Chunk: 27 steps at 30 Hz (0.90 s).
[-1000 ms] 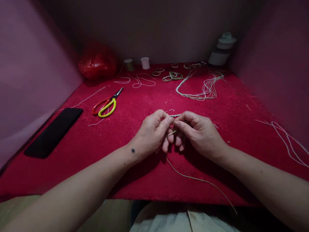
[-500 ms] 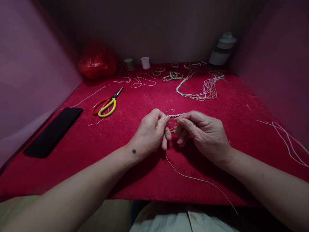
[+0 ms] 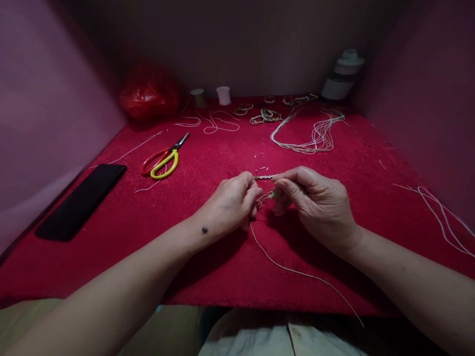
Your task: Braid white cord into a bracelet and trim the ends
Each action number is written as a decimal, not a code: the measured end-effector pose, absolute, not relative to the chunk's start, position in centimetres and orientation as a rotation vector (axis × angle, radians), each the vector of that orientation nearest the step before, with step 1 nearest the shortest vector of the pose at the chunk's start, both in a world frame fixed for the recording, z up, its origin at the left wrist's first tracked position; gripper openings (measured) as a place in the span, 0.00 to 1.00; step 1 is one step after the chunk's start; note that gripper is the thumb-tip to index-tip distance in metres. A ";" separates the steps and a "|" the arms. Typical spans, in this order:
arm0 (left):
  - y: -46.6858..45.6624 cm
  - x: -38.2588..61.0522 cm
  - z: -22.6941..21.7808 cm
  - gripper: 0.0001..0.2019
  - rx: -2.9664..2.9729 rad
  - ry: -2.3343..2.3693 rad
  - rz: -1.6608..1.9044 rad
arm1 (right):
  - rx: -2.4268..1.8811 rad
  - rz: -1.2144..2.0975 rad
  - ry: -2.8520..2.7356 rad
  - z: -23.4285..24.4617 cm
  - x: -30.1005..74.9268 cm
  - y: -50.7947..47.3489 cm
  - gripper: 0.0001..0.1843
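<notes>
Near the middle of the red cloth, a short white braided cord runs from a small upright pin to the fingertips of my right hand. That hand is closed, thumb and forefinger pinching the braid's right end. My left hand is closed just below the pin, its fingers curled on thin cord strands. Between the two hands are loose loops with a green knotted part. A long olive cord trails from under my left hand toward the table's front edge. The fingers hide part of the strands.
Scissors with red and yellow handles and a black phone lie at left. Behind are a red plastic bag, two thread spools, braided rings, a cord bundle and a bottle. Pink walls flank the table.
My left hand has drawn slightly down and left, its fingers curling in more. More of the loops and green knot shows between the hands. My right hand has barely shifted.
</notes>
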State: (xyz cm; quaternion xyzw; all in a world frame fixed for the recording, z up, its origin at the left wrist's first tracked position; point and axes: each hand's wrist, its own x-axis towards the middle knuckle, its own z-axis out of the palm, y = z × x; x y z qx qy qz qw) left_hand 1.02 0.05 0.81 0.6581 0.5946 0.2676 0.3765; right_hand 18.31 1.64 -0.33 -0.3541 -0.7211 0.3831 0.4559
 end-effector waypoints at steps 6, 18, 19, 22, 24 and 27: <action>0.0 0.8 2.4 0.04 1.523 1.449 0.993 | -0.879 1.008 -1.761 -0.5 18.2 1.7 0.10; 0.0 1.2 2.9 0.04 1.272 1.168 0.673 | -0.864 0.931 -1.839 -0.1 18.2 1.7 0.08; 0.0 1.3 2.8 0.03 1.272 1.172 0.682 | -0.863 0.934 -1.841 -0.1 18.2 1.7 0.08; 0.0 1.4 2.6 0.03 1.269 1.190 0.723 | -0.872 0.978 -1.820 -0.1 18.1 1.7 0.09; -0.1 1.6 2.4 0.04 1.265 1.192 0.757 | -0.884 0.997 -1.807 -0.1 18.1 1.8 0.10; -0.1 1.9 2.2 0.05 1.258 1.201 0.797 | -0.899 1.006 -1.798 -0.2 18.1 1.8 0.09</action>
